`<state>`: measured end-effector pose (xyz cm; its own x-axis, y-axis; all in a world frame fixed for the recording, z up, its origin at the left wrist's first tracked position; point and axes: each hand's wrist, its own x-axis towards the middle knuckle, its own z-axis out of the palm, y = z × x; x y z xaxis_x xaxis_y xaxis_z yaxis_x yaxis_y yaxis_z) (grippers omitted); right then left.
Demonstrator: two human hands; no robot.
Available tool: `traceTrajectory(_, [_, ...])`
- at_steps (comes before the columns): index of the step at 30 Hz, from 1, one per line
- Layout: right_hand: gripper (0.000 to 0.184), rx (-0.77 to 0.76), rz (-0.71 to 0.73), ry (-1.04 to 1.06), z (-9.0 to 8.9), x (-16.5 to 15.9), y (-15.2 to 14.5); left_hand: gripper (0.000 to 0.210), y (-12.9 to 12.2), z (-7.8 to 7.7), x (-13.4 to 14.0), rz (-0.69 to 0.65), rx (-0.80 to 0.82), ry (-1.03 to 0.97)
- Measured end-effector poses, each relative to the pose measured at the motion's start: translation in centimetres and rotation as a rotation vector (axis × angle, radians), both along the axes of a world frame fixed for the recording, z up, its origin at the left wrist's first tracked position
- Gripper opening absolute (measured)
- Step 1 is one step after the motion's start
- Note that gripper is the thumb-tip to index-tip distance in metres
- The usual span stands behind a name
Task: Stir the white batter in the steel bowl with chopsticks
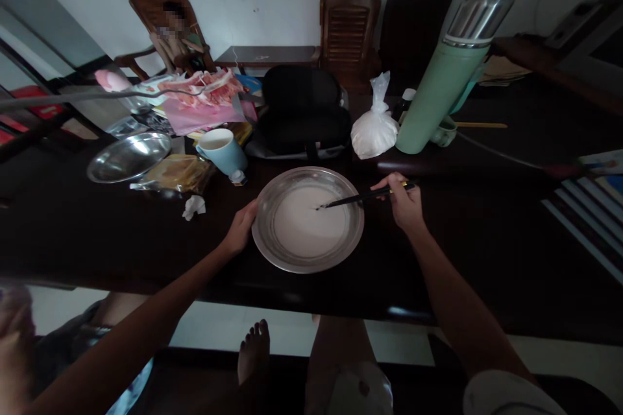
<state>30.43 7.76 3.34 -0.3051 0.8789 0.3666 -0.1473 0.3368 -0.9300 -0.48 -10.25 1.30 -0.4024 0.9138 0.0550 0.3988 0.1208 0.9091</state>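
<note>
A round metal bowl (pixel 260 243) stands on the dark table, with a smooth whitish liquid (pixel 311 227) in it. My left hand (pixel 242 227) grips the bowl's left rim; its thumb side shows and some fingers are hidden. Closed around black chopsticks (pixel 357 198), my right hand (pixel 403 202) is to the right of the bowl. The chopsticks slant down to the left, and their tips are in the liquid near the middle. Behind the bowl and to the right sits a knotted clear bag of white powder (pixel 374 133).
A tall green thermos (pixel 433 91) stands at the back right, near books (pixel 584 220). On the left are a blue mug (pixel 224 152), an empty metal bowl (pixel 129 159), a packaged food bag (pixel 178 172) and crumpled tissue (pixel 194 207). A black bag (pixel 302 110) lies behind. Someone sits in a far chair (pixel 160 10).
</note>
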Motion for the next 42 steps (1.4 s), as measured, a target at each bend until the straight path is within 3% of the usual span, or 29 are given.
traceTrajectory(6, [0.038, 0.091, 0.238, -0.166, 0.3, -0.4, -1.0, 0.076, 0.0, 0.0, 0.0, 0.012, 0.004, 0.004])
traceTrajectory(9, [0.033, 0.101, 0.163, -0.129, 0.5, -0.3, -0.8, 0.076, 0.0, 0.1, 0.0, 0.003, -0.006, -0.004])
traceTrajectory(13, [0.035, -0.001, 0.028, -0.044, 0.5, 0.0, -0.4, 0.078, 0.0, 0.0, 0.0, 0.008, 0.002, -0.015])
traceTrajectory(18, [0.037, 0.033, 0.222, -0.133, 0.5, -0.5, -1.3, 0.077, 0.0, 0.1, 0.1, 0.007, 0.01, -0.004])
traceTrajectory(20, [0.037, 0.055, 0.234, -0.143, 0.5, -0.5, -1.2, 0.076, 0.0, 0.2, 0.1, 0.006, 0.019, 0.005])
traceTrajectory(24, [0.043, -0.031, 0.05, -0.053, 0.4, -0.1, -0.4, 0.075, 0.1, 0.0, 0.0, 0.007, 0.011, 0.017])
traceTrajectory(26, [0.047, -0.064, 0.026, -0.032, 0.4, 0.0, -0.3, 0.076, 0.1, 0.0, 0.0, 0.009, 0.007, 0.014])
traceTrajectory(31, [0.046, -0.035, 0.257, -0.134, 0.3, -0.4, -0.8, 0.077, 0.0, 0.1, 0.0, 0.005, 0.004, -0.002])
traceTrajectory(37, [0.044, -0.143, 0.151, -0.007, 0.1, -0.3, -0.2, 0.075, 0.0, 0.3, 0.1, 0.01, -0.008, -0.011])
traceTrajectory(42, [0.038, -0.217, 0.32, -0.022, 0.2, -0.7, -0.9, 0.074, 0.0, 0.1, 0.0, 0.013, 0.002, 0.013])
